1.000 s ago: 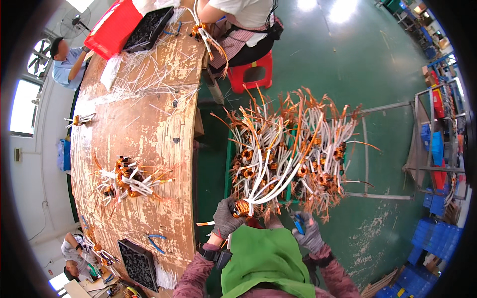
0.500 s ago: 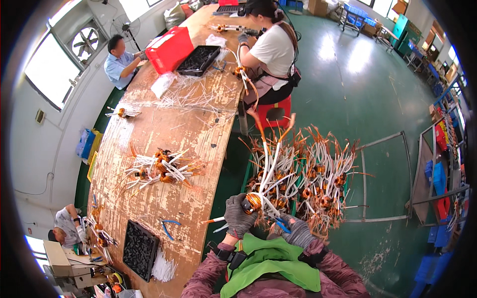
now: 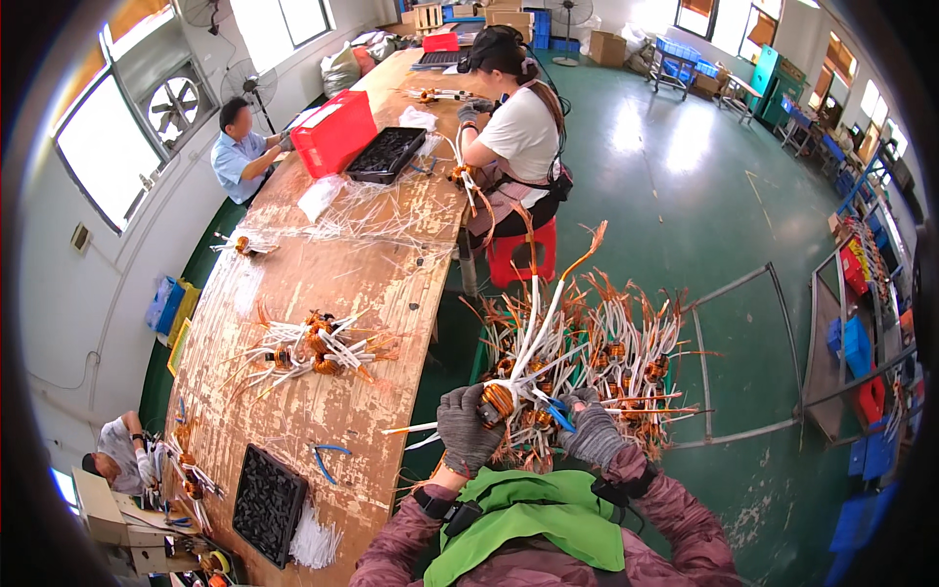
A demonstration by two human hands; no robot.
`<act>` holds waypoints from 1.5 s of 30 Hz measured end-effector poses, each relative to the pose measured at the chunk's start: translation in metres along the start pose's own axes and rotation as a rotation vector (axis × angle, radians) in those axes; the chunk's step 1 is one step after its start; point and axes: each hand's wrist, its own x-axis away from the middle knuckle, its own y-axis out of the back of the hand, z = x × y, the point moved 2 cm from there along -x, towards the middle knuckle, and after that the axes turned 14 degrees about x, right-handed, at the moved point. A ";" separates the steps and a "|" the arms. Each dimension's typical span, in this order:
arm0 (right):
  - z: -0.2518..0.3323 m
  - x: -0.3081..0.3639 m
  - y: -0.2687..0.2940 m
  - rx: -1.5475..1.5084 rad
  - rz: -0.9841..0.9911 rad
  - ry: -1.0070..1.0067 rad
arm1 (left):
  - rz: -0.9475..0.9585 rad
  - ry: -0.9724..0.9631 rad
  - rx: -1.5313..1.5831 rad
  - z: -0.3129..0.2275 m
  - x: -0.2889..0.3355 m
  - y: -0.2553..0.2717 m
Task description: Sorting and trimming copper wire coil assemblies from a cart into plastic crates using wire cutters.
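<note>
Watching remotely through the head view. Largest item first: green floor (image 3: 665,201), running down the right side. Next, a long worn wooden surface (image 3: 409,303) on the left, its paint or veneer patchy.

Beside the surface, on the right, a heap of wired coils (image 3: 626,372) stands over a green crate (image 3: 479,360), of which I see only a sliver. A co-worker in a white shirt (image 3: 514,127) sits at the far part of the surface on a red stool (image 3: 520,252). A red bin (image 3: 337,132) lies on the surface near a black tray (image 3: 388,155); a second black tray (image 3: 266,504), full of small black pieces, lies at the near end.

Midway along the surface I note a loose cluster of coils (image 3: 318,344), white leads pointing several ways.

The held coil (image 3: 499,397) is directly in front of the wearer, at the near edge of the heap, its thick white wires (image 3: 541,323) extending away to frayed copper ends. Both hands wear grey gloves. The left hand (image 3: 468,428) grasps the coil from its left side. The right hand (image 3: 592,432) is closed round a blue-handled tool (image 3: 560,416), just beside the coil; I cannot tell whether its tip touches a wire.
</note>
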 end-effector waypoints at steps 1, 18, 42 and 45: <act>-0.002 0.001 -0.004 -0.076 0.034 -0.023 | -0.001 -0.013 0.003 -0.002 0.001 0.001; 0.000 -0.002 -0.021 0.019 -0.045 0.003 | 0.067 0.013 -0.025 0.006 0.002 -0.009; 0.003 -0.007 0.055 0.062 -0.711 0.343 | 0.114 1.023 2.066 0.081 -0.086 -0.031; 0.008 -0.016 0.053 0.179 -0.679 0.322 | 0.097 1.047 2.138 0.071 -0.074 -0.049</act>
